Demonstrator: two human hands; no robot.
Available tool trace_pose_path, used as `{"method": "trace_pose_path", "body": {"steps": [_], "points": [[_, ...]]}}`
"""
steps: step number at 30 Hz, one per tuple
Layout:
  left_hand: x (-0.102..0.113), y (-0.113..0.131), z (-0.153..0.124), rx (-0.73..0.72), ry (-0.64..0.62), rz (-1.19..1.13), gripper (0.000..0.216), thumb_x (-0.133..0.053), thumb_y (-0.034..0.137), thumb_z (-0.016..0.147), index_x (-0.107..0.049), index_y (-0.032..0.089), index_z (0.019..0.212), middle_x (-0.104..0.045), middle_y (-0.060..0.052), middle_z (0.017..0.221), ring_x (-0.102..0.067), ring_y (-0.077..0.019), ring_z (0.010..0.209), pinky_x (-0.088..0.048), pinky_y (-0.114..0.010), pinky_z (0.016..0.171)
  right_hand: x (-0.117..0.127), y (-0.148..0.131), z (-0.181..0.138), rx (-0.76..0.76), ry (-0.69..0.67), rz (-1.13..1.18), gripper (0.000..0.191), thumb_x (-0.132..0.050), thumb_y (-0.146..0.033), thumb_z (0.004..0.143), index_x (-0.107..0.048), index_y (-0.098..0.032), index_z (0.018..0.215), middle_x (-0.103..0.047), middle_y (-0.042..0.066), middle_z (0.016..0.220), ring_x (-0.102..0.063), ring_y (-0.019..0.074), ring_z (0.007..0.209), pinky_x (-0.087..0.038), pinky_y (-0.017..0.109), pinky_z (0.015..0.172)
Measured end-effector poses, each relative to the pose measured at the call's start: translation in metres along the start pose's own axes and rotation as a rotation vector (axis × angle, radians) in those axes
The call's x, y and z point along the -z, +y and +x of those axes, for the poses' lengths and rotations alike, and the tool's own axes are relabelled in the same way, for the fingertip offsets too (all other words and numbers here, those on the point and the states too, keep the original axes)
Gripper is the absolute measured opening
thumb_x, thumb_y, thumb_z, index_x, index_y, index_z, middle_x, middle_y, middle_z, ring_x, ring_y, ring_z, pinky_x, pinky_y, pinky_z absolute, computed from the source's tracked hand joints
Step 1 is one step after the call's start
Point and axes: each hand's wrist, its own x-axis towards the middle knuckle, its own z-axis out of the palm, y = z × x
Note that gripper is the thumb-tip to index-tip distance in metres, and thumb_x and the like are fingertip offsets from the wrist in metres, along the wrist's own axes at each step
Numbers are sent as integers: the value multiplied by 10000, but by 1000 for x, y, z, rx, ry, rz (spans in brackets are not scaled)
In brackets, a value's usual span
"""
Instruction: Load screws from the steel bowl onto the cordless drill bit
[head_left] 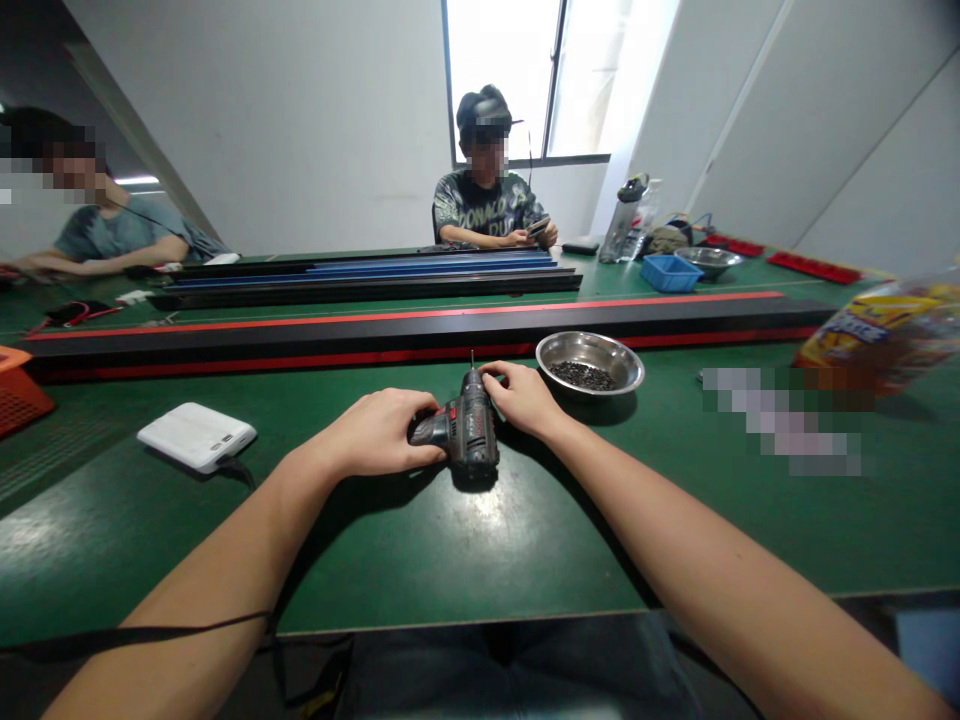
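Observation:
A black cordless drill [472,430] lies on its side on the green table, its thin bit pointing away from me. My left hand [382,430] is closed around the drill's handle, which points left. On the other side, my right hand [523,397] has its fingers curled against the drill near the chuck. Just beyond my right hand stands a metal bowl [589,385] with many small dark screws in it. A long black bar with red stripes [360,335] lies across the table in front of the bit.
On the left are a white power bank [196,437] with a cable and an orange basket [22,390]. More long profiles [375,277] lie behind the bar. At right are a snack bag [885,335], a blue bin [670,274] and bottles [624,220]. Two people sit across and left.

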Motion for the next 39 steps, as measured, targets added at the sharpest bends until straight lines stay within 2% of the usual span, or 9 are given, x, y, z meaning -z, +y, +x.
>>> {"method": "trace_pose_path", "body": {"steps": [20, 27, 31, 33, 36, 39], "points": [[1, 0, 2, -42, -15, -67, 375, -729, 541, 830, -665, 225, 1023, -715, -30, 939, -657, -220, 822, -426, -286, 682, 0, -2, -2, 14, 8, -39, 286, -551, -261, 1022, -784, -198, 1175, -791, 72, 1208, -735, 243, 1131, -524, 333, 1022], [-1, 0, 2, -38, -6, -57, 375, -722, 543, 826, -665, 229, 1023, -719, -38, 937, -659, -226, 817, -425, -296, 680, 3, -7, -5, 74, 9, -123, 297, -521, -242, 1029, -767, -184, 1184, -780, 98, 1217, -726, 246, 1137, -525, 354, 1029], [0, 1, 0, -31, 7, -45, 354, -722, 522, 822, -659, 231, 1015, -716, -38, 935, -654, -223, 808, -422, -300, 677, 15, -19, -10, 165, 63, -254, 287, -560, -269, 1009, -735, -190, 1222, -754, 109, 1241, -711, 254, 1134, -534, 362, 1000], [1, 2, 0, -32, 3, -55, 341, -726, 511, 817, -657, 230, 998, -707, -29, 910, -645, -216, 789, -415, -299, 665, 25, -24, -11, 164, 122, -309, 294, -545, -289, 1015, -725, -200, 1230, -749, 110, 1238, -714, 258, 1091, -539, 373, 968], [2, 3, 1, -35, -35, -114, 351, -758, 498, 782, -656, 225, 977, -691, -12, 864, -626, -199, 750, -405, -292, 641, 42, -26, -10, 100, 245, -393, 305, -524, -317, 1020, -724, -178, 1203, -752, 135, 1201, -707, 282, 1051, -535, 395, 931], [4, 6, 0, -45, -63, -174, 371, -787, 499, 748, -646, 221, 948, -685, 1, 860, -614, -185, 739, -397, -285, 629, 57, -20, -6, -35, 318, -512, 361, -539, -371, 1005, -713, -146, 1227, -745, 176, 1181, -690, 325, 1043, -527, 431, 915]]}}
